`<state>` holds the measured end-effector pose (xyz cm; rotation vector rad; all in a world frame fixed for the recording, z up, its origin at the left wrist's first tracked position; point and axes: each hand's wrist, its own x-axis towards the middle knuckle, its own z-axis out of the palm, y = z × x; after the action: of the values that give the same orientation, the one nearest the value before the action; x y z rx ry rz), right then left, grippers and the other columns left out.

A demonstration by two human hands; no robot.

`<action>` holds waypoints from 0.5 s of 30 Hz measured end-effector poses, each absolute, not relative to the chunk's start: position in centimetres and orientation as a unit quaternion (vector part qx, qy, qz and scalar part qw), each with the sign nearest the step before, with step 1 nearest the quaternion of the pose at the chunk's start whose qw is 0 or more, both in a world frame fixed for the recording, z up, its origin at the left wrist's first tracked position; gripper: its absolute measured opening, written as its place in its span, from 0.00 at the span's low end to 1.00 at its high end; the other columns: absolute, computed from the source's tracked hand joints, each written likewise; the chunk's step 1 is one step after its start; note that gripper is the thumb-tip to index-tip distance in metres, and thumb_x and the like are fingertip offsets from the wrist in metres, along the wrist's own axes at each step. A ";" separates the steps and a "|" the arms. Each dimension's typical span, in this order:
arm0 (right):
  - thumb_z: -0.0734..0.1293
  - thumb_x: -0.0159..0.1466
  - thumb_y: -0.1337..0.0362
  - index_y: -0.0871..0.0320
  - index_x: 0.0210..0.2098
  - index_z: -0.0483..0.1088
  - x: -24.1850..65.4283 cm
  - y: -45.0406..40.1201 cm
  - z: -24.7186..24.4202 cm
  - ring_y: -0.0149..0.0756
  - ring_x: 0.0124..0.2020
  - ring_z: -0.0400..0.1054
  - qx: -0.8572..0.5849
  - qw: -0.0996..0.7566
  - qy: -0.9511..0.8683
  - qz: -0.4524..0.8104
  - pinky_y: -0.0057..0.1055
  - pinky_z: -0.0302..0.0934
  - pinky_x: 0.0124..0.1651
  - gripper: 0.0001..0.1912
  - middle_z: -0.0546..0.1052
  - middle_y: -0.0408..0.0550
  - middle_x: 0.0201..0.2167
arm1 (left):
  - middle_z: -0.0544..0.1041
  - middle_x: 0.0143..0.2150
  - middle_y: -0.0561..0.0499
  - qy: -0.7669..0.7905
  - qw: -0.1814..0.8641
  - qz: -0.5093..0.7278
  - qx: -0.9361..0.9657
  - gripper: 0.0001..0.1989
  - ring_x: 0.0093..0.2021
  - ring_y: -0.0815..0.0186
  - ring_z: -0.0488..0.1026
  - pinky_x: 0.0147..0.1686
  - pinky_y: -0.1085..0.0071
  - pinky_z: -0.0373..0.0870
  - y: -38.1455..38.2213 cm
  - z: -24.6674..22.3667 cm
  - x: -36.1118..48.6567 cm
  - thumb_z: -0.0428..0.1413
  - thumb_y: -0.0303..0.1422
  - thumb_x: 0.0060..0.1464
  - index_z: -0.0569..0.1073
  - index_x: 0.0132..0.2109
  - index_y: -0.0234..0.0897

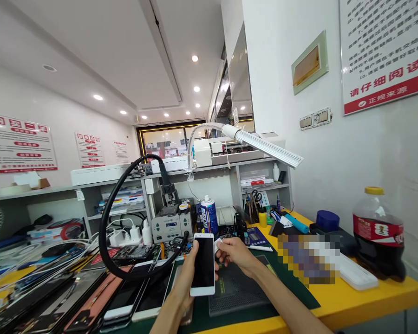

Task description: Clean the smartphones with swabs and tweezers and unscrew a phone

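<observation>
A white smartphone with a dark screen stands tilted toward the camera above the green mat. My left hand is wrapped round it, thumb along its left edge and fingertips showing at the right edge. Close beside the phone's upper right edge, my right hand pinches a small white piece that I cannot identify. Below both hands lies a dark textured pad on the green mat.
Several phones and phone parts lie at the left. A black hose arches beside the grey station. Behind the hands stands a blue spray can. At the right are a cola bottle and a white power bank-like object.
</observation>
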<state>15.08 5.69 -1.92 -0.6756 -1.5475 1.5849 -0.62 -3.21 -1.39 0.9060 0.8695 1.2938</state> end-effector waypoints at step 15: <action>0.74 0.57 0.53 0.66 0.34 0.75 15.2 6.5 -2.9 0.30 0.25 0.73 -0.271 0.374 -0.560 0.688 0.23 0.62 0.25 0.19 0.79 0.54 0.31 | 0.80 0.29 0.42 0.416 0.590 0.575 0.386 0.32 0.23 0.64 0.76 0.24 0.71 0.73 -3.4 -1.4 -0.5 0.52 0.58 0.55 0.75 0.41 0.29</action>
<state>15.21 6.52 -2.93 -0.6937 -1.4350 1.7615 -0.50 -3.36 -1.40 0.8989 0.9677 1.3381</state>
